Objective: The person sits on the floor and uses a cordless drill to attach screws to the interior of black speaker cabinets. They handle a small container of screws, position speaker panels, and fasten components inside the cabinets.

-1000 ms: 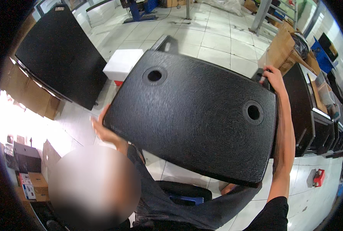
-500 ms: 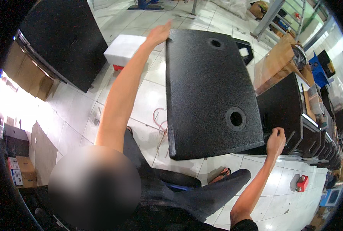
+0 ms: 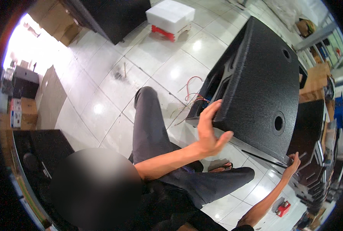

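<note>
A big black textured speaker cabinet [image 3: 256,84] with two round holes in its top face lies tilted over the tiled floor at the right. Its open left side shows red and coloured wires [image 3: 196,98] spilling onto the floor. My left hand [image 3: 210,131] is raised beside the cabinet's near left corner, palm toward it, fingers spread and holding nothing. My right hand [image 3: 294,163] reaches out low on the right, with its fingers on the cabinet's lower near edge. My legs in dark trousers [image 3: 152,127] stretch out below the cabinet.
A white foam block [image 3: 170,15] on a red stand sits at the top, beside another black cabinet [image 3: 113,15]. Cardboard boxes [image 3: 59,27] and a cardboard sheet [image 3: 50,96] line the left. More black cabinets [image 3: 310,127] stand at the right, and a small red object [image 3: 283,208] lies on the floor.
The cabinet has swung further right and down toward the floor. My left hand has come off its far edge and now hovers spread at the near corner. My right hand stays on the lower edge.
</note>
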